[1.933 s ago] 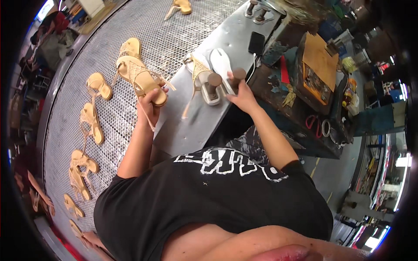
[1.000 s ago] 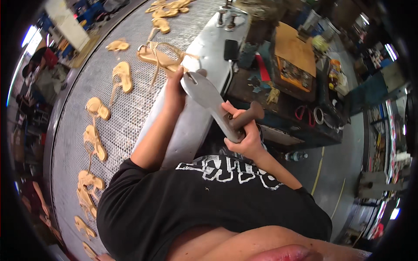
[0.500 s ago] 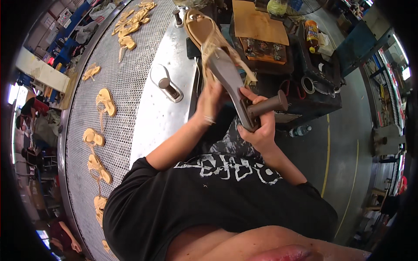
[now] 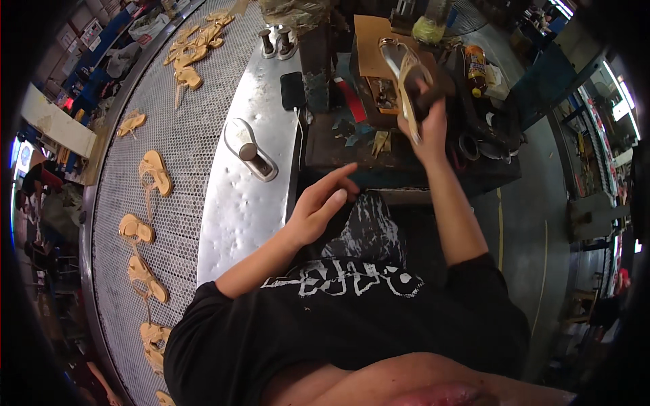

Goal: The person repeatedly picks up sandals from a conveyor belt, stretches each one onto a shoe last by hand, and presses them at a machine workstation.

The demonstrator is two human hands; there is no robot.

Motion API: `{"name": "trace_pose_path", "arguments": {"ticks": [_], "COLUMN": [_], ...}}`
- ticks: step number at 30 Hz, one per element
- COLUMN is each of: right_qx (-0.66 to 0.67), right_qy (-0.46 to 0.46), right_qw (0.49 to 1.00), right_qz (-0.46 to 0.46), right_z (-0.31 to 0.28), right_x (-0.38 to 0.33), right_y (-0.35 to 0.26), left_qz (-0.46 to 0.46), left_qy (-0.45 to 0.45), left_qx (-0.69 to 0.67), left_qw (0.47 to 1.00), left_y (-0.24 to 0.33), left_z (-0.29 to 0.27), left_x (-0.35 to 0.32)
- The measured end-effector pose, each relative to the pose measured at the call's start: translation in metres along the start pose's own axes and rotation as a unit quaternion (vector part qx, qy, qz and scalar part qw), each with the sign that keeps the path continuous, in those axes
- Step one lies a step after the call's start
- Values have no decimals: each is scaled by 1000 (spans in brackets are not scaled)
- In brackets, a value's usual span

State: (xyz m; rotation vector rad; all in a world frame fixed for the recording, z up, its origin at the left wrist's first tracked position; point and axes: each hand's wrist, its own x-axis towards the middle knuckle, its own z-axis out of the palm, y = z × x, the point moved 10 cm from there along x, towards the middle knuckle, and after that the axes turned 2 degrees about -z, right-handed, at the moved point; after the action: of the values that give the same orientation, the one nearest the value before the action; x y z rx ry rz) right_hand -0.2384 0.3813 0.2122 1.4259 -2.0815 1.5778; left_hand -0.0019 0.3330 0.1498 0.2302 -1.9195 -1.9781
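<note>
Steel table (image 4: 237,223) runs up the middle of the view, sheet metal, dimpled and scuffed; all places below are given from it. On its upper half lies a shoe last (image 4: 249,150), sole plate up, with a dark peg. Above that, at the table's right edge, a black phone (image 4: 293,90). At the far top end, two short metal posts (image 4: 277,42) stand upright.

Left of the table: a curved belt (image 4: 183,135) of perforated mesh, grey. Tan sandals (image 4: 154,172) lie scattered along it, straps loose, more bunched at the top end (image 4: 196,40) and down toward the lower left.

Right of the table: a dark, cluttered workbench (image 4: 352,152) with scraps, a brown card sheet (image 4: 369,40), a bottle (image 4: 476,62) and tools too small to tell apart. Beyond it, grey concrete floor (image 4: 535,203) with a yellow line.

Right hand (image 4: 425,125) raised over the workbench, well apart from the table, clenched around a dark handle; it holds up a last with a sandal (image 4: 405,68) strapped on it, sole toward the camera, tilted.

Left hand (image 4: 321,206) just off the table's right edge, released, fingers extended and holding nothing, hovering above the lap.

Room: workshop, shelves and boxes at upper left, blue fittings at upper right, bright window patches at both rims.
</note>
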Motion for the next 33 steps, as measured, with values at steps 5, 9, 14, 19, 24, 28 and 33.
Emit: {"name": "trace_pose_path", "arguments": {"ticks": [5, 9, 14, 19, 24, 28, 33], "right_qx": [-113, -132, -194, 5, -39, -15, -77], "right_qy": [-12, 32, -48, 4, 7, 1, -5], "right_qw": [992, 991, 980, 996, 990, 993, 993], "right_qz": [51, 1, -21, 83, 132, 121, 85], "right_z": [25, 27, 34, 21, 14, 16, 10], "right_x": [39, 49, 73, 68, 78, 76, 77], "right_y": [66, 80, 105, 75, 72, 66, 77], "left_qz": [71, 41, -112, -345, -269, -266, -83], "left_qy": [42, 275, 268, 324, 447, 491, 484], "left_qx": [51, 127, 482, 608, 646, 565, 330], "left_qw": [995, 952, 827, 637, 557, 607, 806], "left_y": [42, 26, -52, -118, -113, -131, -90], "left_z": [-62, -228, -431, -646, -623, -647, -559], "left_x": [-31, -47, 46, 131, 162, 118, 22]}}
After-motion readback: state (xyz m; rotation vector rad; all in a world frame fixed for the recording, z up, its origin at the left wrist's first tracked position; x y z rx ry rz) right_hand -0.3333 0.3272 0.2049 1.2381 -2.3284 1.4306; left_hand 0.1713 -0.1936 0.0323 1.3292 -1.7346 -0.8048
